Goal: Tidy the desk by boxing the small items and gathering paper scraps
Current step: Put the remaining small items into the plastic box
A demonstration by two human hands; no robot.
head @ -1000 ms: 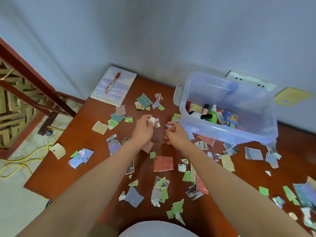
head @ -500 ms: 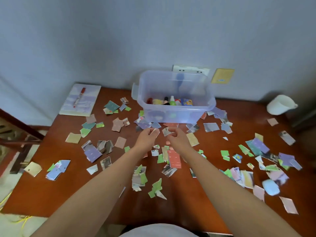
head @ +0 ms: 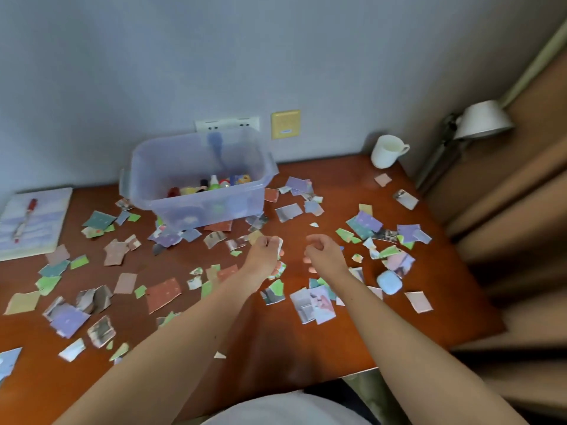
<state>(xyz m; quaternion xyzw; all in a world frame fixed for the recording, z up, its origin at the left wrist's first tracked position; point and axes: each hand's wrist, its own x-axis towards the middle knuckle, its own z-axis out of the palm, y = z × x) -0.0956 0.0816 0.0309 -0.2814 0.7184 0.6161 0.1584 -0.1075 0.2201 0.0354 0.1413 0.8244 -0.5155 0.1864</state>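
Note:
Torn paper scraps [head: 162, 294] in many colours lie all over the brown desk [head: 276, 348]. A clear plastic box [head: 196, 207] stands at the back, with several small bottles and items [head: 211, 184] inside. My left hand [head: 265, 259] hovers in front of the box and pinches a small white scrap [head: 279, 244] in its curled fingers. Just to the right, my right hand [head: 323, 256] hangs above the desk with loosely curled fingers and nothing in it. A light blue earbud case [head: 389, 282] lies among the scraps to the right of that hand.
A white mug [head: 386, 151] stands at the back right corner. A notebook [head: 36, 228] with a red pen [head: 24, 219] lies at the far left. A desk lamp [head: 481, 119] and wooden furniture [head: 515, 210] stand beside the desk's right edge.
The view has swung to the right, bringing the mug, lamp and earbud case into sight. Both hands have shifted right, from the box's front left to its front right.

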